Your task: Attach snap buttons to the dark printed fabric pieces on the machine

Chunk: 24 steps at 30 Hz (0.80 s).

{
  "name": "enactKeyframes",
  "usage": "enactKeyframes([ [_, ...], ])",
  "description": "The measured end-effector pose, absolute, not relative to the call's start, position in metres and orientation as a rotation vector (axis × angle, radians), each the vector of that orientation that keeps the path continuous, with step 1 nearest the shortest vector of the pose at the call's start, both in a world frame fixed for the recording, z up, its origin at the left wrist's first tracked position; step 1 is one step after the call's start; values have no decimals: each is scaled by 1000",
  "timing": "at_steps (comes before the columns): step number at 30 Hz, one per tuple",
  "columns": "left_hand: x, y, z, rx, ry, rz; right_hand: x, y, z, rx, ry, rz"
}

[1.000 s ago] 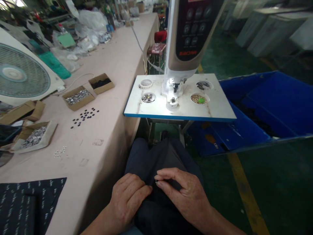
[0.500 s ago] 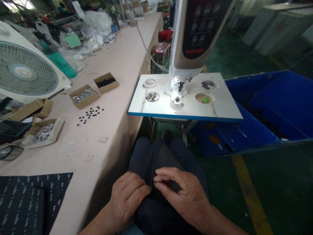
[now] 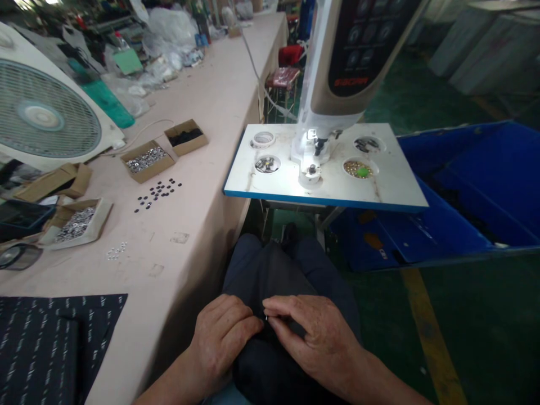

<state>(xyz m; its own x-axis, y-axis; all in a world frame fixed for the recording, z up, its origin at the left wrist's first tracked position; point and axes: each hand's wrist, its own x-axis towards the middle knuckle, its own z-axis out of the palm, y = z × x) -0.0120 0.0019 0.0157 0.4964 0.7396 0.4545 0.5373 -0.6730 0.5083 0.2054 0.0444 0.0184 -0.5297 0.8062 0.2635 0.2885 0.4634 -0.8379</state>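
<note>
Over my lap, my left hand (image 3: 223,334) is closed on dark fabric (image 3: 264,368), with its thumb and fingers pressed together. My right hand (image 3: 314,332) pinches a small shiny metal piece (image 3: 266,318), perhaps a snap fastener part, between thumb and index finger. The piece is close beside the left fingertips, against the fabric; its exact shape is too small to make out. In front of my knees stands a press machine (image 3: 354,62) with a lit head, above a white tabletop (image 3: 278,184) whose round wells hold small metal parts.
On the long table (image 3: 202,219) at left are boxes of metal parts (image 3: 147,163), a box of black pieces (image 3: 185,136), scattered black discs (image 3: 158,193), folded printed dark cloth (image 3: 42,349) and a fan (image 3: 46,112). Blue bins (image 3: 485,169) stand at right.
The right thumb and index finger have come closer to the left fingertips, bringing the metal piece to the fabric. The left hand stays nearly still. The view has shifted slightly.
</note>
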Motion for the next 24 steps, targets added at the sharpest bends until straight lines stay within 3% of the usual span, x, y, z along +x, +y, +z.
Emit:
enactKeyframes([
  [5, -11, 5, 16, 2286, 1107, 892, 210, 47, 27, -851, -2068, 970],
  [14, -5, 12, 25, 2046, 1277, 704, 225, 50, 44, -917, -2287, 1274],
  [24, 4, 21, 28, 1832, 1473, 514, 207, 43, 20, -1097, -2293, 1230],
])
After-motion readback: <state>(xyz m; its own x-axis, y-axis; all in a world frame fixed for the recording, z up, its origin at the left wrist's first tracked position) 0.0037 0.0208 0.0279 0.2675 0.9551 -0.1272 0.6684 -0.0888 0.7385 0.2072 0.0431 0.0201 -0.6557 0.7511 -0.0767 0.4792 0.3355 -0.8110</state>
